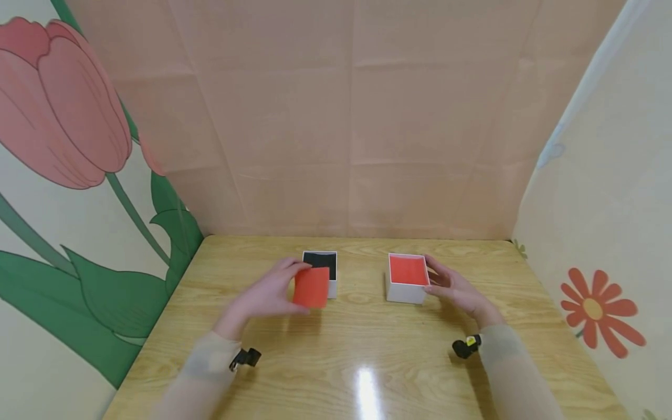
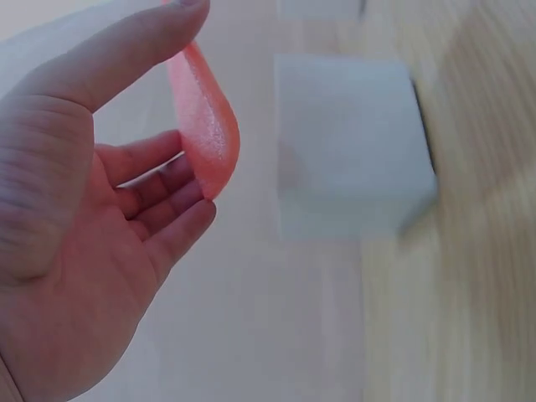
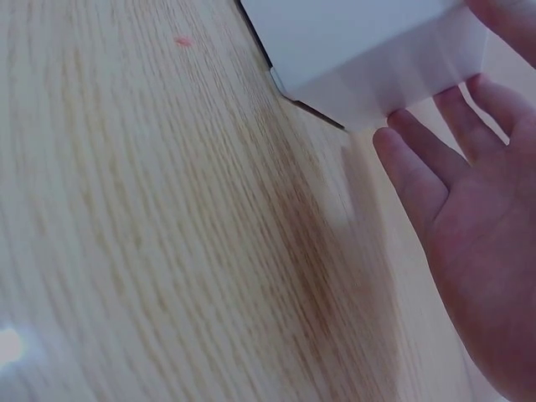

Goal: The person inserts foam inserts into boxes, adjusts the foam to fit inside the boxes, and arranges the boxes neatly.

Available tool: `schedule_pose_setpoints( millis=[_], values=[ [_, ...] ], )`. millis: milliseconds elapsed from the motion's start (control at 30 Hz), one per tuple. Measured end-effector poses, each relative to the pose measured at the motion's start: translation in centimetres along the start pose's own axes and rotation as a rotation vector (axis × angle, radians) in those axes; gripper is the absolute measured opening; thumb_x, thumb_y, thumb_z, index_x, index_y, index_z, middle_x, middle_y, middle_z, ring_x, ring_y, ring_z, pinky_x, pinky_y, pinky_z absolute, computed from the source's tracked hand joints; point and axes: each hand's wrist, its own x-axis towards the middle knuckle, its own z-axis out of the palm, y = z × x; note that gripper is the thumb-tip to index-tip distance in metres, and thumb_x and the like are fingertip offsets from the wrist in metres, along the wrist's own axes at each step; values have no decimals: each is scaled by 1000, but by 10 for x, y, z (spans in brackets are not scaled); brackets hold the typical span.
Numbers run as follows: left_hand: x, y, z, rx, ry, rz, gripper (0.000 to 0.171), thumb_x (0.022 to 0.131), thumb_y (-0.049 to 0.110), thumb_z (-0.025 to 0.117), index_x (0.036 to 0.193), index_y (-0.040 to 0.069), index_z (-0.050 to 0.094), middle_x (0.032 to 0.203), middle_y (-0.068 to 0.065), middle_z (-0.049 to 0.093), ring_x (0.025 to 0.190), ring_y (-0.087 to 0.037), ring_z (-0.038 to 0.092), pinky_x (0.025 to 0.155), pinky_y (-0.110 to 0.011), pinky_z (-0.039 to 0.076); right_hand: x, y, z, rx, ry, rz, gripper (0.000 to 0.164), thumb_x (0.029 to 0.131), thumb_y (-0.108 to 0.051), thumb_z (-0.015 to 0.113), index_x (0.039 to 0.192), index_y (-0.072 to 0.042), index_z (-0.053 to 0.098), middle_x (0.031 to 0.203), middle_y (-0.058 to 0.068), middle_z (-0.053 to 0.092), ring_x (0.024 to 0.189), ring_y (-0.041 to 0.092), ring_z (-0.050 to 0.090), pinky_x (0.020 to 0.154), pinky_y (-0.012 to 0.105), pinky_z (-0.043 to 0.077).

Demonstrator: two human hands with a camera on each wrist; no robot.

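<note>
In the head view my left hand [image 1: 268, 291] pinches a thin red square sheet [image 1: 312, 287] by its edges, thumb on one edge and fingertips on the opposite one. In the left wrist view the red sheet [image 2: 205, 126] bows between them. Just behind it on the table stands a white open-topped box [image 1: 332, 290] with a black inside, partly hidden by the sheet. My right hand [image 1: 462, 290] holds the right side of a second white box [image 1: 405, 293], thumb at the near corner and fingers along its side. A flat red piece [image 1: 408, 270] fills that box's opening.
Both boxes stand on a wood-grain table [image 1: 357, 344], a gap between them. A pinkish cloth [image 1: 352, 116] hangs behind the table's back edge, and flower-printed panels flank it. A tiny red scrap [image 3: 183, 41] lies on the wood in the right wrist view.
</note>
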Motion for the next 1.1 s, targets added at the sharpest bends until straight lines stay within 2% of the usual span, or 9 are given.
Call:
schedule_pose_setpoints(
  millis=[67, 167, 367, 500, 633, 767, 833, 1000, 1100],
  values=[
    [10, 10, 3, -13, -7, 41, 96, 78, 39, 98, 155, 8, 52, 149, -1, 50, 132, -21, 50, 106, -42, 53, 0, 0, 0, 3, 1, -1, 90, 103, -26, 73, 173, -29, 16, 180, 7, 10, 159, 49, 21, 109, 17, 37],
    [24, 23, 8, -24, -19, 93, 93, 78, 37, 98, 154, 9, 52, 151, 0, 48, 133, -20, 49, 107, -40, 51, 1, 1, 1, 4, -2, -10, 90, 103, -25, 73, 174, -28, 16, 180, 7, 10, 159, 49, 21, 113, 22, 38],
    [48, 45, 21, 8, -45, 173, 92, 80, 40, 97, 154, 9, 52, 153, -3, 46, 138, -21, 45, 111, -39, 49, 2, 1, 2, 20, -7, -19, 91, 103, -23, 73, 174, -25, 15, 180, 8, 9, 159, 50, 20, 110, 18, 39],
    [63, 55, 31, 11, -49, 222, 91, 80, 42, 96, 153, 10, 53, 148, 0, 49, 134, -17, 48, 109, -32, 49, 1, 0, 2, 3, -2, -23, 91, 104, -24, 72, 174, -26, 15, 180, 8, 10, 159, 49, 21, 116, 26, 37],
    [80, 66, 44, 15, -57, 246, 88, 82, 44, 94, 152, 11, 53, 145, 2, 50, 129, -15, 49, 104, -26, 49, 1, 1, 2, 10, 1, -24, 90, 103, -22, 72, 174, -26, 15, 180, 9, 10, 159, 49, 21, 111, 19, 38],
    [97, 80, 54, 16, -59, 225, 89, 84, 47, 91, 155, 11, 52, 146, 3, 50, 128, -14, 49, 101, -25, 51, 0, 1, 1, 14, 3, -20, 90, 103, -22, 72, 174, -28, 16, 180, 8, 11, 159, 49, 21, 106, 14, 39],
    [106, 86, 60, 33, -44, 193, 90, 84, 50, 90, 156, 12, 51, 147, 4, 49, 129, -14, 48, 99, -27, 52, 0, 1, 1, 13, 6, -13, 90, 103, -24, 73, 173, -29, 17, 179, 6, 12, 159, 47, 22, 112, 22, 40],
    [128, 97, 72, 94, -1, 124, 92, 85, 53, 88, 159, 13, 50, 151, 2, 49, 132, -16, 47, 100, -33, 54, 0, 2, 2, 23, 10, 14, 92, 103, -28, 73, 174, -28, 16, 179, 3, 13, 159, 46, 22, 123, 61, 29],
    [139, 100, 79, 129, -1, 100, 92, 86, 54, 86, 159, 13, 50, 151, 1, 49, 132, -17, 47, 100, -34, 54, 1, 4, 2, 29, 8, 24, 93, 102, -30, 74, 174, -27, 15, 179, 3, 12, 160, 46, 21, 121, 70, 24]
  ],
)
